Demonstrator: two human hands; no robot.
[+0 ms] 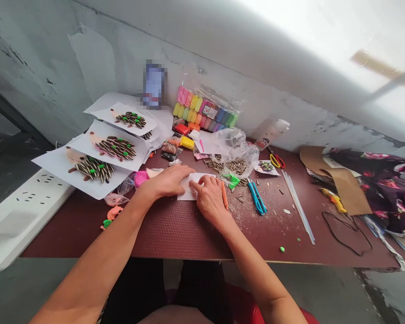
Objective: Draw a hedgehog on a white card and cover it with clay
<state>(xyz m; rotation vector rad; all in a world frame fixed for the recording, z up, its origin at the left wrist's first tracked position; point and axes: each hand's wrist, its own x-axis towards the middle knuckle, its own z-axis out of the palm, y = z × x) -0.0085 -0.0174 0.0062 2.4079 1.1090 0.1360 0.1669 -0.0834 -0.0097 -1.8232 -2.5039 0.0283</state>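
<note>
Works at a maroon counter (pixel 175 234), with stacked hedgehog pictures (pixel 116 146) left of the small white sheet (pixel 183 196). Rests the left hand (pixel 168 181) open across that sheet's left edge, and bends the right hand (pixel 211 198) over its right part, index finger reaching in; cannot tell whether anything is pinched. Seems to be pressing or positioning something there. Probably calls for steadying the sheet and light fingertip pressure, clear of the blue cutter (pixel 256 196) and loose seeds (pixel 236 166) to its right.
</note>
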